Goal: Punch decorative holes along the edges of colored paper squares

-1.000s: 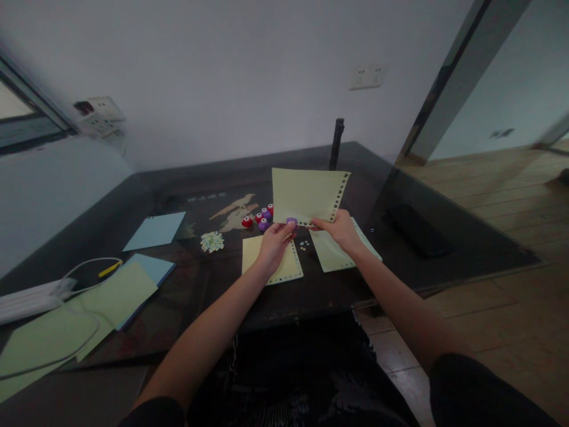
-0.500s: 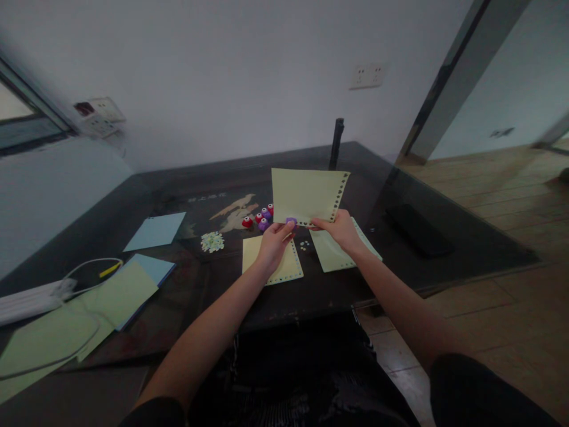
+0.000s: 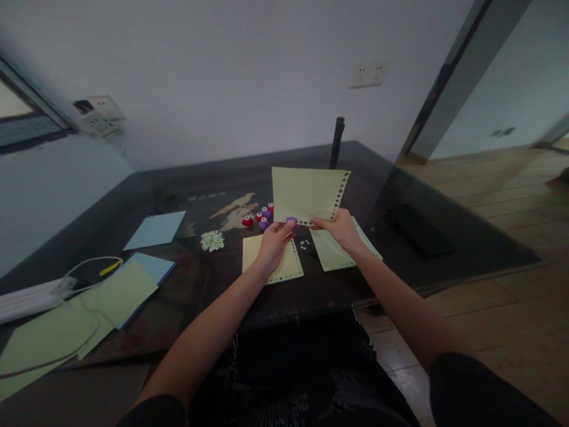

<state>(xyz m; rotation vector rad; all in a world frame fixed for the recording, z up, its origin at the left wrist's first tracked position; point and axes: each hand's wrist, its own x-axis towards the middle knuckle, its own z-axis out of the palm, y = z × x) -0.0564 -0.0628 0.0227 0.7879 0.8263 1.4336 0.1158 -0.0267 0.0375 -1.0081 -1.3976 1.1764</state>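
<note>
A pale yellow sheet of paper [image 3: 306,193] is held up above the table, with shaped holes along its right and lower edges. My left hand [image 3: 276,238] is closed around a small purple craft punch [image 3: 291,222] at the sheet's lower edge. My right hand [image 3: 338,230] pinches that edge near its right corner. Beneath my left hand lies a yellow sheet with a punched border [image 3: 287,270]. A pale green punched sheet [image 3: 335,255] lies under my right hand. Small paper cutouts [image 3: 304,244] are scattered between these two sheets.
Several red and purple craft punches [image 3: 263,223] stand left of the held sheet, beside a pile of paper cutouts [image 3: 212,241]. Blue paper [image 3: 155,230], green paper [image 3: 128,290] and a white power strip [image 3: 35,301] lie at left. A black flat object [image 3: 418,229] lies at right.
</note>
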